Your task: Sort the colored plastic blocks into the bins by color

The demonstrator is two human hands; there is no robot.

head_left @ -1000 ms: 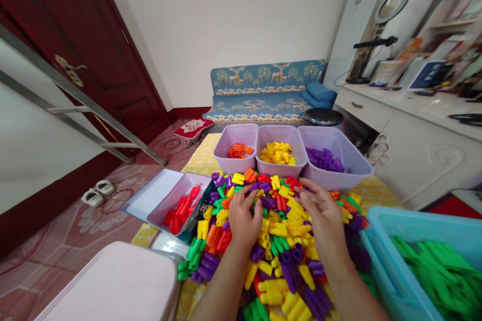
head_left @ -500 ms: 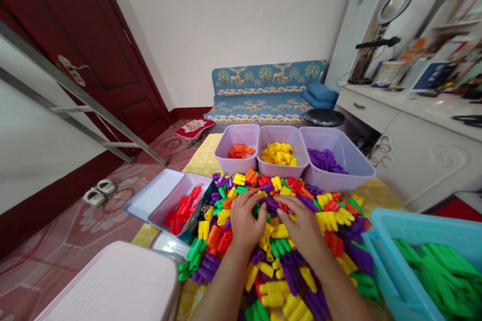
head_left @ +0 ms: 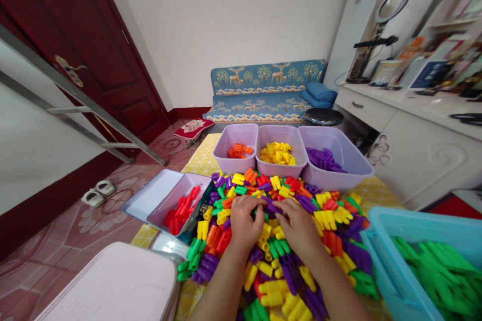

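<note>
My left hand (head_left: 245,221) and my right hand (head_left: 300,224) meet over the middle of a heap of plastic building pieces. Between their fingertips is a purple building piece (head_left: 270,204), pinched from both sides; fingers partly cover its ends. Around the hands lie mixed pieces, among them a green piece (head_left: 279,247), a yellow piece (head_left: 325,220) and a red piece (head_left: 225,241). Most of them look like short joined tubes.
Behind the heap stand three lilac bins holding orange (head_left: 240,150), yellow (head_left: 278,153) and purple pieces (head_left: 324,159). At left is a lidded box with red pieces (head_left: 183,210); at right, a blue tub (head_left: 384,215) with green ones. A pink lid (head_left: 113,281) lies front left.
My fingers have closed in on the purple piece, which now sits slightly higher and more visibly between both hands. The view has shifted a little.
</note>
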